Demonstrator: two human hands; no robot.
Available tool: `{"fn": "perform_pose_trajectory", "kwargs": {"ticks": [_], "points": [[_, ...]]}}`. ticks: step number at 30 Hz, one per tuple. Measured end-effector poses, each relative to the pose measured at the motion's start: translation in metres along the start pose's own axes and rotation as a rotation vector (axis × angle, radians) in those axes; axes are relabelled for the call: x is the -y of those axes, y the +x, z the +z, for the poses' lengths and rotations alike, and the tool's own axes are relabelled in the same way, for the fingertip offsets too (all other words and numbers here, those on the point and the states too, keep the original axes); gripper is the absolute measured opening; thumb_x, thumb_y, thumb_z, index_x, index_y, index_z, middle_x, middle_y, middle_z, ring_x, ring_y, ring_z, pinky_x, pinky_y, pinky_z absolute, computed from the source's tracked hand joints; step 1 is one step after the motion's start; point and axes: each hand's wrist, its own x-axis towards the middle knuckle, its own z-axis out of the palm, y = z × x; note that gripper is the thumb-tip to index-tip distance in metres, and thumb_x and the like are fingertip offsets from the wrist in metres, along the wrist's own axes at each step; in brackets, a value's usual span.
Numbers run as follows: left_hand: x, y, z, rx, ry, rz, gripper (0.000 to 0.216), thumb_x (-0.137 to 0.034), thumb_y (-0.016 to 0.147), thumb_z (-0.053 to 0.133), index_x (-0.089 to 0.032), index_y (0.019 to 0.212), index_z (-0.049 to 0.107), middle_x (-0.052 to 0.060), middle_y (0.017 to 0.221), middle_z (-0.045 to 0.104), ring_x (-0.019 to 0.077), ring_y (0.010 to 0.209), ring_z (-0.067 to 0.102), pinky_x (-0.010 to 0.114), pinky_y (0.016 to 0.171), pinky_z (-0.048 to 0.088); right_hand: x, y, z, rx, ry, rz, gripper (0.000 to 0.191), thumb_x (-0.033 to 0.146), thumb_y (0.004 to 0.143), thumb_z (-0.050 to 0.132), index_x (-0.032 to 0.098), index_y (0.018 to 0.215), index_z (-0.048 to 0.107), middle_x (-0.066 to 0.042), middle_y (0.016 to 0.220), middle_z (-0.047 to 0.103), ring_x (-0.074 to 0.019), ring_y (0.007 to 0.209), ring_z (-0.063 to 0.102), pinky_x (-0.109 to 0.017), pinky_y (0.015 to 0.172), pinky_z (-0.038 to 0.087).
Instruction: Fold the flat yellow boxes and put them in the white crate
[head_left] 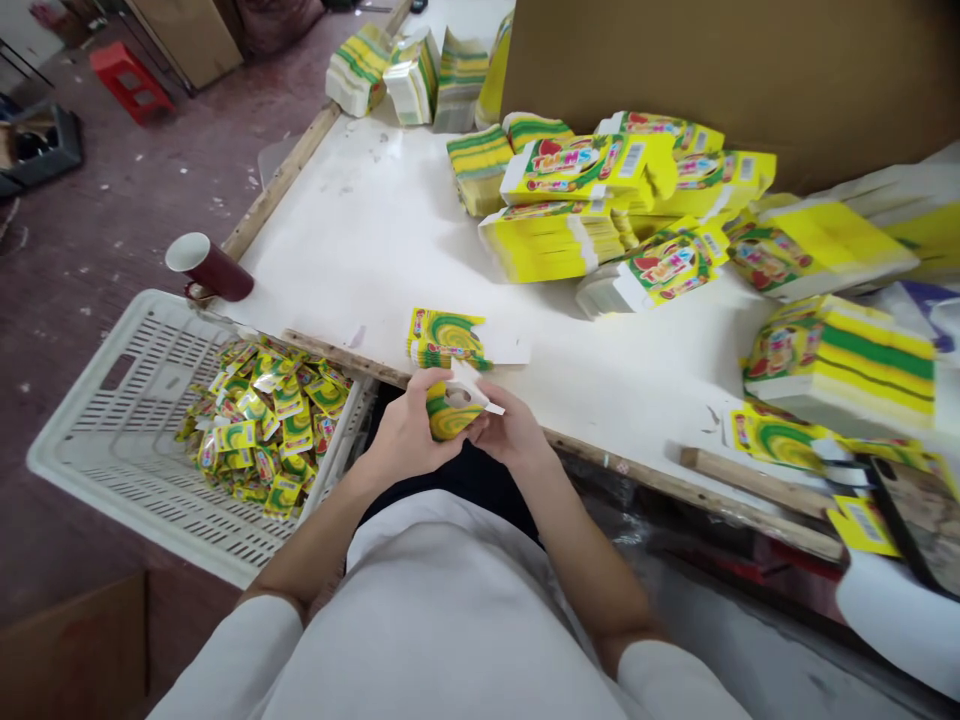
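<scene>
Between my two hands, just over the table's front edge, is a small yellow and green carton [450, 418] with white end flaps standing up. My left hand [405, 425] grips its left side, thumb and fingers closed round it. My right hand [514, 428] pinches the carton at its right, by a white flap; some of its fingertips are hidden. Right beyond my hands lies a short stack of flat printed cartons [448, 335] on the white table [330, 250].
Left of me stands a white plastic basket [97, 400] holding many small filled cartons [281, 420]. A maroon mug [214, 268] lies tilted at the table's corner. Bundles of flat cartons [555, 240] cover the table's back and right. A phone [919, 515] and wooden strip [750, 483] lie right.
</scene>
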Motion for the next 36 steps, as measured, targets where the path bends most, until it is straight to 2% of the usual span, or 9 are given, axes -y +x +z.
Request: {"fn": "perform_pose_trajectory", "kwargs": {"ticks": [3, 9, 14, 19, 22, 25, 28, 31, 36], "points": [[0.002, 0.003, -0.001, -0.002, -0.027, -0.05, 0.079, -0.027, 0.076, 0.072, -0.021, 0.141, 0.027, 0.011, 0.124, 0.06, 0.0205, 0.095, 0.069, 0.031, 0.079, 0.055, -0.01, -0.008, -0.003, 0.052, 0.071, -0.111, 0.053, 0.063, 0.056, 0.087, 0.024, 0.088, 0.071, 0.002, 0.075, 0.071, -0.0114, 0.061, 0.061, -0.024, 0.062, 0.055], [-0.003, 0.006, 0.002, 0.065, 0.001, 0.0, 0.062, -0.023, 0.073, 0.07, -0.024, 0.125, 0.037, 0.006, 0.112, 0.063, 0.0194, 0.086, 0.069, 0.03, 0.072, 0.054, 0.005, -0.016, 0.003, -0.007, -0.099, -0.182, 0.035, 0.044, 0.066, 0.086, 0.024, 0.091, 0.073, -0.002, 0.095, 0.077, -0.0217, 0.091, 0.071, -0.036, 0.088, 0.055], [-0.003, 0.002, -0.001, 0.152, 0.089, -0.004, 0.049, -0.019, 0.07, 0.067, -0.024, 0.111, 0.039, 0.004, 0.103, 0.063, 0.0212, 0.085, 0.07, 0.03, 0.068, 0.053, 0.011, -0.009, 0.001, 0.063, -0.398, -0.159, 0.043, 0.041, 0.069, 0.083, 0.022, 0.106, 0.072, -0.006, 0.111, 0.076, -0.0287, 0.11, 0.068, -0.045, 0.102, 0.051], [0.005, 0.004, -0.005, 0.305, 0.052, -0.12, 0.062, -0.018, 0.072, 0.064, -0.021, 0.127, 0.035, 0.009, 0.106, 0.064, 0.0261, 0.092, 0.07, 0.037, 0.076, 0.056, -0.006, -0.018, 0.001, 0.177, -0.814, -0.452, 0.057, 0.047, 0.09, 0.062, 0.024, 0.141, 0.055, -0.01, 0.149, 0.054, -0.0289, 0.142, 0.045, -0.049, 0.121, 0.032], [0.009, 0.008, -0.004, 0.296, 0.029, -0.02, 0.062, -0.014, 0.072, 0.063, -0.019, 0.128, 0.039, 0.014, 0.123, 0.058, 0.0279, 0.109, 0.066, 0.041, 0.092, 0.055, -0.014, -0.023, 0.003, 0.163, -1.023, -0.584, 0.058, 0.03, 0.094, 0.058, 0.026, 0.15, 0.044, -0.008, 0.159, 0.04, -0.0259, 0.149, 0.036, -0.047, 0.122, 0.032], [0.007, 0.011, -0.004, 0.144, 0.09, -0.026, 0.067, -0.018, 0.07, 0.069, -0.017, 0.131, 0.039, 0.018, 0.132, 0.051, 0.0311, 0.12, 0.059, 0.047, 0.1, 0.05, -0.014, -0.02, 0.0, -0.018, -1.046, -0.715, 0.047, 0.021, 0.097, 0.049, 0.028, 0.142, 0.055, -0.007, 0.149, 0.054, -0.023, 0.14, 0.05, -0.046, 0.118, 0.04], [0.003, 0.011, -0.011, 0.056, 0.131, -0.136, 0.061, -0.027, 0.074, 0.074, -0.019, 0.127, 0.044, 0.012, 0.119, 0.059, 0.0286, 0.112, 0.061, 0.044, 0.096, 0.052, -0.007, -0.016, -0.006, -0.125, -1.007, -0.789, 0.043, 0.024, 0.096, 0.053, 0.029, 0.138, 0.059, -0.007, 0.141, 0.062, -0.0228, 0.133, 0.056, -0.045, 0.113, 0.046], [0.003, 0.01, -0.02, 0.035, 0.122, -0.135, 0.05, -0.029, 0.075, 0.075, -0.021, 0.119, 0.052, 0.007, 0.109, 0.064, 0.0247, 0.104, 0.064, 0.037, 0.091, 0.053, 0.002, -0.016, -0.012, -0.03, -1.129, -0.759, 0.041, 0.025, 0.095, 0.059, 0.031, 0.135, 0.062, -0.006, 0.149, 0.054, -0.0254, 0.139, 0.051, -0.045, 0.111, 0.048], [0.008, 0.013, -0.028, 0.1, 0.104, -0.091, 0.054, -0.029, 0.071, 0.079, -0.021, 0.119, 0.056, 0.006, 0.11, 0.067, 0.0242, 0.105, 0.065, 0.035, 0.09, 0.053, 0.021, -0.019, -0.023, 0.143, -1.266, -0.709, 0.029, 0.027, 0.094, 0.061, 0.031, 0.121, 0.071, -0.007, 0.15, 0.052, -0.0266, 0.133, 0.056, -0.046, 0.107, 0.051]]}}
